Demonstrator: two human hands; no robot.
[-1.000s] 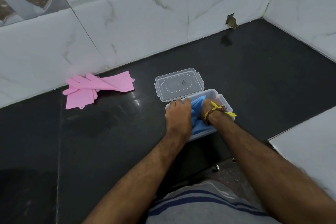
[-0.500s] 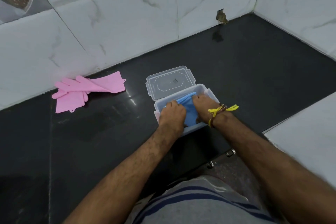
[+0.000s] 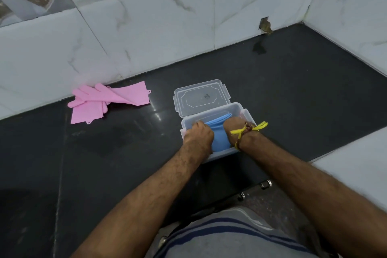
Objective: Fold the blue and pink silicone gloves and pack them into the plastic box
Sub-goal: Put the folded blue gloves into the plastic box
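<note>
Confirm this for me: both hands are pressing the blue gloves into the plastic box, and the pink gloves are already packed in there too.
Not quite. The head view shows the left hand and right hand pressing the blue gloves into the plastic box, but the pink gloves are not packed; they lie on the dark counter by the wall, left of the box.

No text, brand or number can be read anywhere. The clear lid [image 3: 202, 97], lying just behind the plastic box [image 3: 240, 109], carries a small dark mark near its middle, too small and blurred to tell as a letter or digit.
</note>
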